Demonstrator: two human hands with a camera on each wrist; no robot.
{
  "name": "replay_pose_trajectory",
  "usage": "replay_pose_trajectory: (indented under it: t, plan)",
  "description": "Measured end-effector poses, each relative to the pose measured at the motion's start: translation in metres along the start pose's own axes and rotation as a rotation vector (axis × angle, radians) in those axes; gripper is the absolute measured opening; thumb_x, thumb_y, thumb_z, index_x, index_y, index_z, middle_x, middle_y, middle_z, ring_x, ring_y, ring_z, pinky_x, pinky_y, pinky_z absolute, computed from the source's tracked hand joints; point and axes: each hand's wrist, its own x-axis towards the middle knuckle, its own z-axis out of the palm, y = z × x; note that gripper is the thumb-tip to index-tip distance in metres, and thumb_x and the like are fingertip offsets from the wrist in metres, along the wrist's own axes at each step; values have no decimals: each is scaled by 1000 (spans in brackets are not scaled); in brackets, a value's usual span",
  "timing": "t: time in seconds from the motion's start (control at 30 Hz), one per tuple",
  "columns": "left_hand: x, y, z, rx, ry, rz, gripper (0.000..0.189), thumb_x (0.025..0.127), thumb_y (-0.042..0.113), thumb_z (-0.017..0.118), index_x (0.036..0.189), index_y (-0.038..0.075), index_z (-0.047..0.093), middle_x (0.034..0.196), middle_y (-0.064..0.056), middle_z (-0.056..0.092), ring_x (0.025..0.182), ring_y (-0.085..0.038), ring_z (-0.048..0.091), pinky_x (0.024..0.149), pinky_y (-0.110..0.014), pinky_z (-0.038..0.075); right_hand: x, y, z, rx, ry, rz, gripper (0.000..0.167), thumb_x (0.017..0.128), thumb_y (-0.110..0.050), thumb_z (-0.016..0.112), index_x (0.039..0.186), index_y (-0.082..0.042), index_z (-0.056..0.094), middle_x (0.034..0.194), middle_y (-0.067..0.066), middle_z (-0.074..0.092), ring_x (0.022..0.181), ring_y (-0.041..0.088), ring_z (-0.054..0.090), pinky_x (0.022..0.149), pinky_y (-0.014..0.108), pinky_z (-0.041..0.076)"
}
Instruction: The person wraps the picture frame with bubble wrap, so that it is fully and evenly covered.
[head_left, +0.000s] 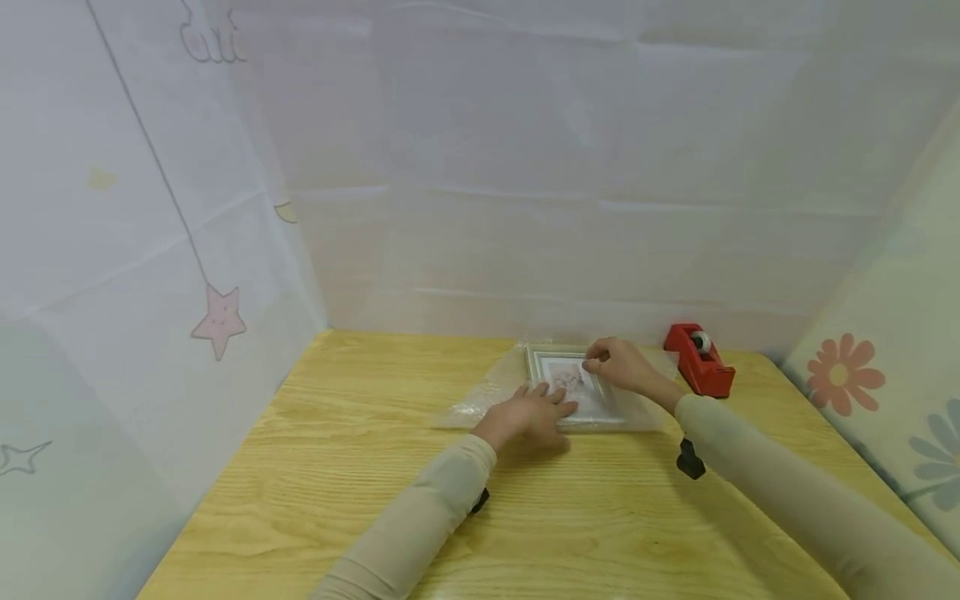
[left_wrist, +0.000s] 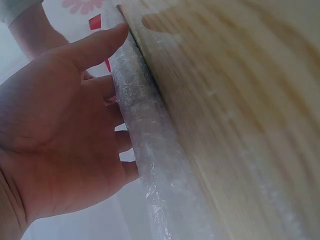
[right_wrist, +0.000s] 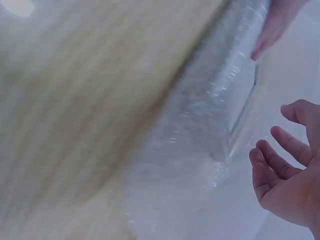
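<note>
Two cream sleeves (head_left: 420, 521) are nearest. Beyond them, the left hand (head_left: 528, 417) rests with straight, spread fingers on one sheet of clear bubble wrap (head_left: 487, 392), which covers the near part of one picture frame (head_left: 570, 383). This frame lies face up on the wooden table (head_left: 315, 467), toward its far edge; its border is whitish, and the picture inside has pinkish tones. The right hand (head_left: 622, 364) is above its right side, fingers loosely bent, with hold of nothing. Farther right stands one red tape dispenser (head_left: 697, 362).
</note>
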Motion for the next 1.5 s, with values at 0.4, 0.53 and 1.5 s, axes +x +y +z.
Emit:
replay_pose_trajectory:
  t: [0.4, 0.53, 1.5]
  plan:
    - [-15, 18, -9, 65, -42, 34, 97, 85, 63, 74, 162, 27, 29, 169, -2, 15, 153, -31, 8, 120, -51, 12, 32, -3, -9, 78, 75, 115, 44, 102, -24, 63, 129, 11, 60, 126, 29, 61, 119, 44, 55, 95, 57, 47]
    - [-17, 28, -15, 104, -43, 47, 94, 82, 61, 78, 158, 22, 38, 166, -3, 25, 151, -32, 17, 118, -53, 21, 39, 6, -6, 62, 50, 166, 56, 102, -26, 61, 139, 15, 50, 138, 34, 53, 127, 49, 49, 101, 59, 42]
    - [-21, 16, -13, 99, -20, -5, 79, 86, 53, 79, 152, 26, 45, 161, 3, 31, 147, -24, 28, 114, -45, 32, 47, 11, 22, 227, -25, -105, 19, 101, -11, 66, 110, 3, 75, 107, 13, 73, 102, 31, 67, 85, 49, 54]
